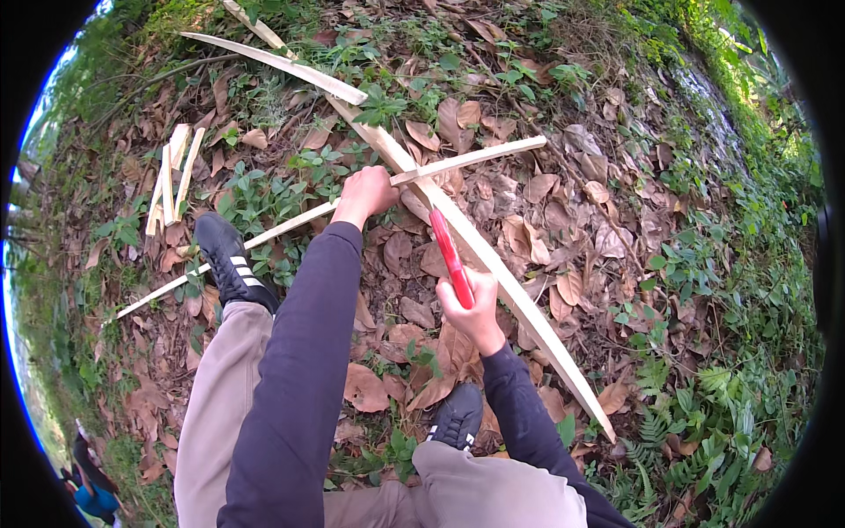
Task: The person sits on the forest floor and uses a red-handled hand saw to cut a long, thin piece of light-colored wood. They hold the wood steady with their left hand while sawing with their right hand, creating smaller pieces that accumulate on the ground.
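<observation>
The left hand [368,194] has its fingers clamped round a thin wooden strip [480,159], which crosses a thicker timber [519,304] just right of those knuckles. Below and to the right, the right hand [475,319] has its fingers wrapped round a red tool handle [447,251] slanting up toward the crossing. Left of the left fingers, a black shoe [231,260] covers part of the strip; farther out, short wooden pieces [167,185] lie among dry leaves [365,387]. Beyond those fingers sits a curved pale slat [273,62].

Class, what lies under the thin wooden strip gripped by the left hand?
A wider wooden plank crosses beneath the thin strip, beside the left hand; dry leaves show below the strip's right end. The strip covers the plank's surface at the crossing.
</observation>
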`<state>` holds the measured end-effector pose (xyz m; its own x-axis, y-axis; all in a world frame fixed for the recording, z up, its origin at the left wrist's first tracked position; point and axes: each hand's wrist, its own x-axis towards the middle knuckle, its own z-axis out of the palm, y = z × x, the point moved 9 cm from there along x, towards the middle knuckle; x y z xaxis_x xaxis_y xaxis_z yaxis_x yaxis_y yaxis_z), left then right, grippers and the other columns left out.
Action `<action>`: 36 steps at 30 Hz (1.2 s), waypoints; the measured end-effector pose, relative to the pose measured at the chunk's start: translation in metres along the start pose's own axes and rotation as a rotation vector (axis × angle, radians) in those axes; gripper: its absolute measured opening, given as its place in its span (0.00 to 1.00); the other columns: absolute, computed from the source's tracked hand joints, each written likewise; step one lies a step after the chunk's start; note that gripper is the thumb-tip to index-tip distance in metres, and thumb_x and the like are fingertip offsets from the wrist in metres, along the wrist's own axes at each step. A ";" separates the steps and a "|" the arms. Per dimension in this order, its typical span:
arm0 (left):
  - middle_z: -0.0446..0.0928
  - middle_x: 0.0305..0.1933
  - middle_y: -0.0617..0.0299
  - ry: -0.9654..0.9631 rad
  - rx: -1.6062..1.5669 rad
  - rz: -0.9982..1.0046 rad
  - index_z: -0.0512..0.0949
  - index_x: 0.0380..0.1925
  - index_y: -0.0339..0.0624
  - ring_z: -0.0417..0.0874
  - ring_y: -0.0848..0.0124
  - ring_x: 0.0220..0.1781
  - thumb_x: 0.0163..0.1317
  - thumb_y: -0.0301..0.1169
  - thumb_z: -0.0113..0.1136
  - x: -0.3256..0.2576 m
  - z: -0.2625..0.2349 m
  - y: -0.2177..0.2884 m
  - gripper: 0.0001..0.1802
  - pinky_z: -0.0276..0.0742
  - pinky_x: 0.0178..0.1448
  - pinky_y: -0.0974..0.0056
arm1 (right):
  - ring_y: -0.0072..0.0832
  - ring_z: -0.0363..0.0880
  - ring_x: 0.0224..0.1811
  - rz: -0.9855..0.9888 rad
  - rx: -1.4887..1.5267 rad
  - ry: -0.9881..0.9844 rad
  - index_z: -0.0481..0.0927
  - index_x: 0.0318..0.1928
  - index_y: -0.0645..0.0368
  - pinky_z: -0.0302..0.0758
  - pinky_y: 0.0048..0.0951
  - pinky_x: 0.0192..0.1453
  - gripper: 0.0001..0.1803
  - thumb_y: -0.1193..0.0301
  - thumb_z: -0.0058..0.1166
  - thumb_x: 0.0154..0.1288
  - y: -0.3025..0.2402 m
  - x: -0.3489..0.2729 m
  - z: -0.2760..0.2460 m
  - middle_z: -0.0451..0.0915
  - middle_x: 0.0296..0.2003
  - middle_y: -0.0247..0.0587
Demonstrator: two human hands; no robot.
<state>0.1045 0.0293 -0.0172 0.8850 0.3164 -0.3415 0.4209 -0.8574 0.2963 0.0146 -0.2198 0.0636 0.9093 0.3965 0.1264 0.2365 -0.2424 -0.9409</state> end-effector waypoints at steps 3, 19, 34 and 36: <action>0.83 0.46 0.40 -0.005 0.007 0.008 0.86 0.39 0.37 0.84 0.47 0.52 0.55 0.38 0.60 -0.001 0.000 -0.006 0.18 0.79 0.58 0.49 | 0.27 0.67 0.10 -0.012 -0.008 -0.005 0.71 0.18 0.60 0.62 0.30 0.19 0.10 0.76 0.58 0.51 -0.003 -0.052 -0.018 0.65 0.11 0.37; 0.84 0.46 0.43 0.015 0.026 0.006 0.86 0.39 0.37 0.85 0.50 0.51 0.55 0.38 0.60 0.003 -0.003 -0.005 0.17 0.80 0.58 0.50 | 0.33 0.75 0.11 -0.053 -0.097 -0.039 0.77 0.20 0.59 0.70 0.30 0.21 0.03 0.75 0.57 0.47 0.004 -0.080 -0.038 0.70 0.11 0.38; 0.84 0.43 0.42 0.031 0.038 0.050 0.86 0.36 0.36 0.86 0.49 0.49 0.54 0.37 0.62 -0.008 -0.003 0.002 0.16 0.81 0.56 0.50 | 0.28 0.72 0.11 -0.078 0.016 0.042 0.73 0.18 0.59 0.66 0.30 0.21 0.08 0.75 0.57 0.49 -0.001 -0.043 -0.022 0.67 0.10 0.36; 0.84 0.43 0.42 0.026 0.023 0.046 0.86 0.35 0.36 0.86 0.49 0.49 0.54 0.37 0.62 -0.009 -0.001 0.001 0.16 0.81 0.56 0.50 | 0.26 0.66 0.10 -0.046 -0.008 -0.003 0.72 0.18 0.60 0.63 0.31 0.19 0.09 0.75 0.57 0.50 0.016 -0.014 -0.005 0.67 0.11 0.37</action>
<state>0.0971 0.0263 -0.0132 0.9083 0.2869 -0.3045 0.3754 -0.8801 0.2906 0.0074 -0.2342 0.0484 0.8964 0.4100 0.1684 0.2806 -0.2308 -0.9317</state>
